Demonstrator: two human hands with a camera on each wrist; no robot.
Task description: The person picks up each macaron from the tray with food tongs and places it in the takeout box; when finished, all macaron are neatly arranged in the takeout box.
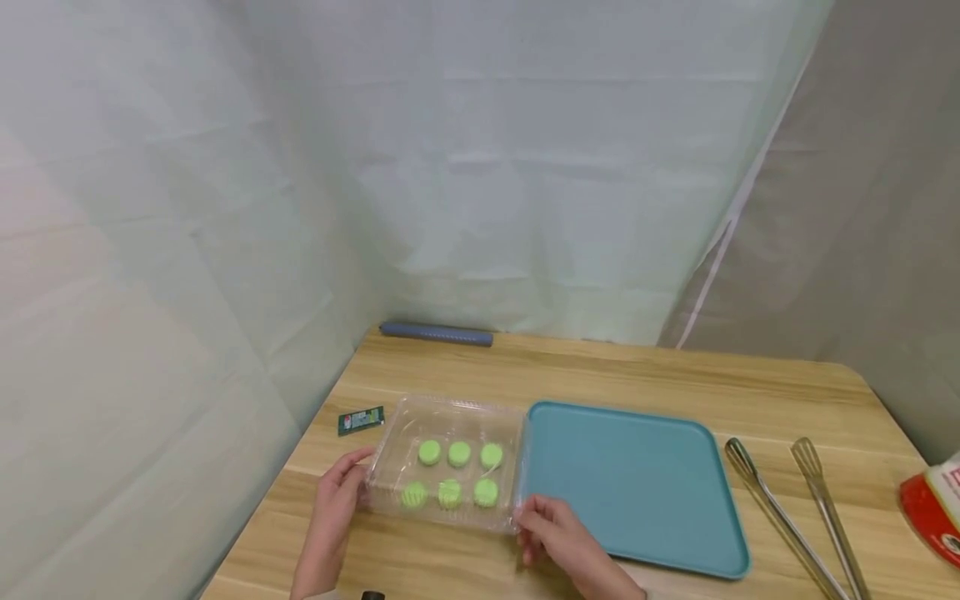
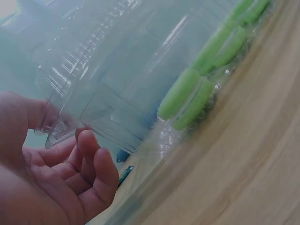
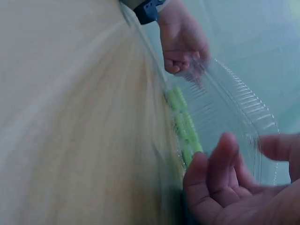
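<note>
A clear plastic clamshell box [image 1: 465,425] with a lid holds several green macarons [image 1: 459,454] in two rows. My left hand [image 1: 337,498] pinches its near left corner. In the left wrist view, the thumb lies above the box's flange and the curled fingers [image 2: 105,171] below it. My right hand [image 1: 553,533] grips the near right corner, thumb on one side of the rim and fingers [image 3: 220,164] bent on the other. The box's right side overlaps the edge of a blue tray [image 1: 630,483] in the head view.
Two pairs of metal tongs [image 1: 780,508] lie right of the tray. A small dark green packet [image 1: 361,420] lies left of the box. Along the table's back edge rests a blue-grey bar [image 1: 437,333]. A red and white package [image 1: 933,508] stands at the far right.
</note>
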